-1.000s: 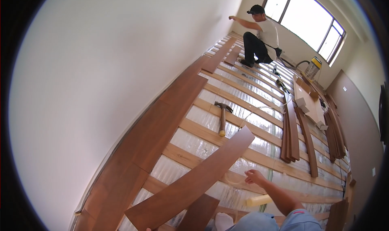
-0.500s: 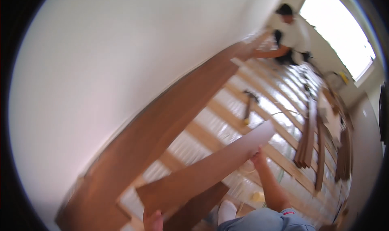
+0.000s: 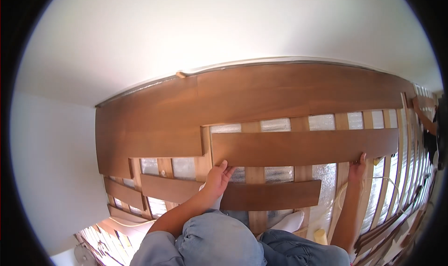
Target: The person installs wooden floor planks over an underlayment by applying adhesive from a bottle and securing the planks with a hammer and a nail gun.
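Observation:
A long brown floorboard (image 3: 298,147) lies level across the wooden battens, a narrow gap short of the laid floorboards (image 3: 261,91) along the wall. My left hand (image 3: 219,178) grips its near edge by the left end. Toward the right end, my right hand (image 3: 357,168) holds the same edge, thumb on top and fingers hidden beneath. The board's left end is close to the step in the laid boards. Nearer me, another loose floorboard (image 3: 275,196) lies across the battens, partly covered by my left arm and knee.
Silvery foil shows between the battens (image 3: 257,219). A small wooden wedge (image 3: 180,74) sits at the wall. A cable (image 3: 396,191) curls at right, above stacked boards (image 3: 382,238). A co-worker's arm (image 3: 424,119) reaches in at the far right. Shorter board pieces (image 3: 123,193) lie left.
The floorboard, tilted in my hands before, is now lowered beside the laid boards and turned parallel to them. My view has swung round to face the wall.

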